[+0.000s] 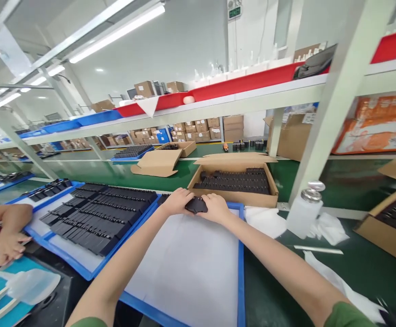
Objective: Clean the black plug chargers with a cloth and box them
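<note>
Between my two hands is a small flat black plastic part (196, 205), held over the far end of a blue-rimmed tray (241, 272) lined with white sheet. My left hand (178, 201) grips its left edge, and my right hand (216, 207) grips its right edge. Fingers of both hands are closed on it. Just beyond my hands stands an open cardboard box (233, 198) holding rows of similar black parts (233, 180). To the left, another blue tray (89, 274) carries many black parts (99, 213) in neat rows.
A clear pump bottle (304, 213), white wipes (332, 228) and a white strip (318, 250) lie at right, near a shelf post (334, 100). Another cardboard box (395, 227) stands far right. A co-worker's hand (10, 245) and a squeeze bottle (31, 286) are at left.
</note>
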